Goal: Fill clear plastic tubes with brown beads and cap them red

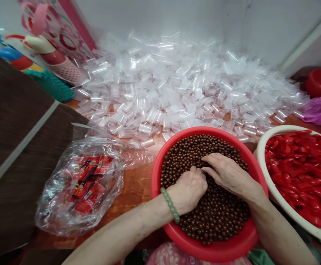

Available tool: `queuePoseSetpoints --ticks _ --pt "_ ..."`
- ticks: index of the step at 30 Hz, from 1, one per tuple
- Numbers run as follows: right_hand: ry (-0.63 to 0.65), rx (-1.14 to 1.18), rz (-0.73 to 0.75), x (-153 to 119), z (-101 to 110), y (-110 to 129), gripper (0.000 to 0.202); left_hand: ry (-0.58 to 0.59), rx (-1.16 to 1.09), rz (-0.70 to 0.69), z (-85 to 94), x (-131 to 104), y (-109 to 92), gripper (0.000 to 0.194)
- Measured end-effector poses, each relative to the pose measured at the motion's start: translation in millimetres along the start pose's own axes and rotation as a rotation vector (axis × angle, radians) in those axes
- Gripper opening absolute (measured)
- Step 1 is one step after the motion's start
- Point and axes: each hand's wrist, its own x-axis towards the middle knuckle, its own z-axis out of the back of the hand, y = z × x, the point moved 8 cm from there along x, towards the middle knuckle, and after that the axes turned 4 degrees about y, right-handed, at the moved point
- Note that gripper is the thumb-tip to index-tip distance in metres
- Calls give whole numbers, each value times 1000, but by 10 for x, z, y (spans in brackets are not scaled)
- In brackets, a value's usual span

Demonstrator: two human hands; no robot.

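Location: the small, round, glossy brown beads fill a round red plastic basin at the near edge of the wooden tabletop. They lie directly beneath both hands and continue around them on all sides. Each bead is round and has no long axis, so orientation places no limit on the grip.

Left hand, marked at the wrist by a green bead bracelet: enters from the near left, back upward, fingers curled down at the beads near mid-basin. The fingertips are hidden; whether it pinches a bead cannot be told.

Right hand: enters from the near right, pointing toward the left hand. Thumb and forefinger are spread, with a gap between them; their tips lie just beside the left knuckles.

Proximity: neither hand is clearly nearer; both work within the rim, with beads at their fingertips.
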Motion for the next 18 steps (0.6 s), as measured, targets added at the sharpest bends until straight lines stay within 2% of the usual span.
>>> queuePoseSetpoints --ticks 2,5,8,13,18 --pt "-33 -6 -9 -11 28 -34 19 1 -27 -49 -34 82 -73 37" --pt "-98 7 -18 -16 112 -71 19 19 -215 -116 -78 116 -148 49" --pt "-137 46 -28 -17 189 -90 20 -7 -476 -162 -30 97 -131 45" --pt "-124 66 -42 -27 221 -88 19 -230 -810 -207 227 -28 79 34" --pt "-121 187 -36 -51 204 -99 19 -396 -1057 -136 348 -249 289 32"
